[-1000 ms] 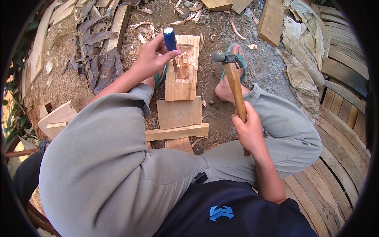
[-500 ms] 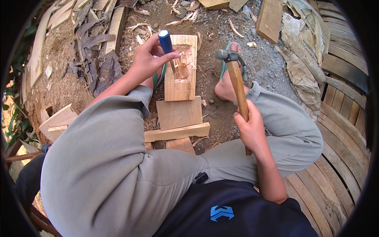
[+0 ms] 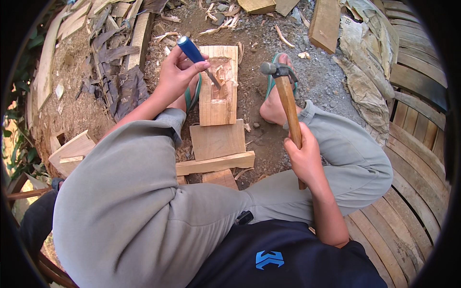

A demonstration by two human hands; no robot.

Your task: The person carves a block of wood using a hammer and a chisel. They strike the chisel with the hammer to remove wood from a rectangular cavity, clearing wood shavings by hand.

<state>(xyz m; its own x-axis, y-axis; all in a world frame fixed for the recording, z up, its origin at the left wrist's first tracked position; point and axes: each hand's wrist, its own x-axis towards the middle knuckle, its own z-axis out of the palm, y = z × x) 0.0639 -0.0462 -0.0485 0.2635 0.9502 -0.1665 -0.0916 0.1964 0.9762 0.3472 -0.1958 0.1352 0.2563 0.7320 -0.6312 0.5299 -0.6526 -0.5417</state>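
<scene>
My left hand (image 3: 175,74) is closed on a chisel (image 3: 192,51) with a blue handle. Its metal blade slants down to the right, the tip inside a rough hollow cut in a pale wood block (image 3: 218,115). Wood chips and splinters lie in that hollow. In my right hand (image 3: 305,152) is a hammer (image 3: 288,102), gripped low on its wooden handle. The hammer's metal head is raised, to the right of the block and apart from it. Between my sandalled feet lies the block, its near end by a flat board (image 3: 218,139).
A narrow wood strip (image 3: 216,163) lies across the near side of the board. Bark and planks (image 3: 139,41) are piled at the far left. A thick plank (image 3: 325,26) and a crumpled sack (image 3: 361,81) lie at the far right. Slatted wood (image 3: 408,192) curves along the right.
My left hand has tilted the chisel: its handle now leans left and its tip has shifted right within the hollow. The right hand and hammer have hardly moved.
</scene>
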